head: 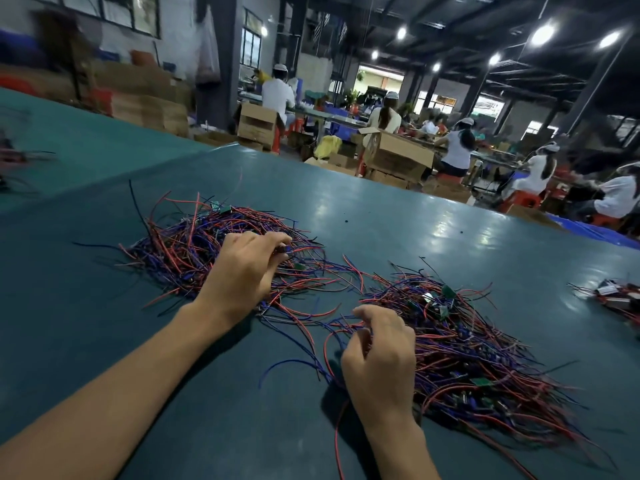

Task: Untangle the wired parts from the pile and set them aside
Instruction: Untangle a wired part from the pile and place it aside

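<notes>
Resting on the left pile (pixel 180 244) of red and blue wired parts, the left hand (pixel 242 268) curls its fingers down and pinches a dark wired part (pixel 282 250) at the pile's right edge. Nearer and to the right, the right hand (pixel 379 355) has its fingers bent tight, thumb and forefinger pinching loose wires (pixel 341 327) that run between the two heaps. Just right of that hand lies the right pile (pixel 485 355), with small green boards (pixel 447 291) among its strands. Both piles sit on the green table (pixel 381 209). Far right lies another bundle (pixel 613 296). Cardboard boxes (pixel 398 157) and seated workers (pixel 457 147) are beyond the table's far edge.
</notes>
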